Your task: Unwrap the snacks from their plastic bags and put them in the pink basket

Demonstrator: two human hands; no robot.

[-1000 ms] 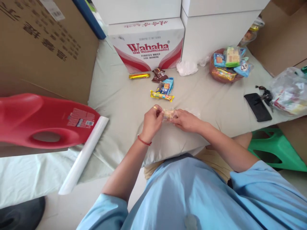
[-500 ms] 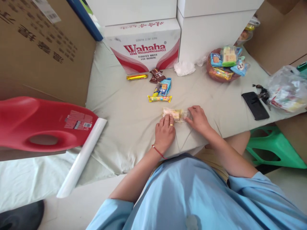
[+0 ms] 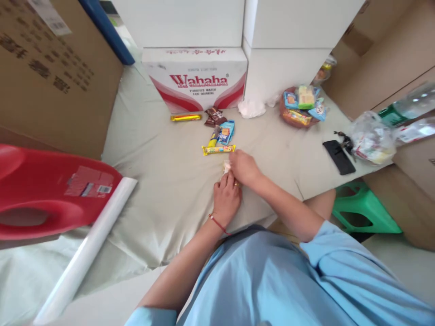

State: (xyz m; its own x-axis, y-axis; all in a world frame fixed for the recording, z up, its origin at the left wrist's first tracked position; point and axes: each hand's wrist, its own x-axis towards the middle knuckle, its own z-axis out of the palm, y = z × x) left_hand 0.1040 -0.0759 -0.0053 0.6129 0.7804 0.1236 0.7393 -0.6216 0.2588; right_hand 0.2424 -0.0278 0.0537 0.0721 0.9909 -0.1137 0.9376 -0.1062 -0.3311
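Observation:
A pale, yellowish snack packet in clear plastic [image 3: 226, 167] lies on the cloth, mostly covered by my hands. My left hand [image 3: 227, 199], with a ring and a red bracelet, grips its near side with bent fingers. Over the packet's right and far part is my right hand [image 3: 245, 168], slightly blurred. Its fingers are curled closed at the packet's edge, and what they pinch is hidden. Just beyond lies a yellow snack stick [image 3: 218, 150]. Behind that are a blue biscuit packet [image 3: 227, 132] and a small yellow-and-grey packet [image 3: 214, 137].
Brown packets [image 3: 215, 117] and a yellow bar [image 3: 186, 117] lie before the Wahaba carton [image 3: 200, 81]. A snack basket [image 3: 287, 119], phone [image 3: 339, 156] and plastic bag [image 3: 372, 138] are at right. A white roll [image 3: 91, 244] and red jug [image 3: 57, 190] are at left.
My right hand has moved left from the packet's right end, across it to beside my left fingers. More of the packet is covered. The camera view has shifted a little.

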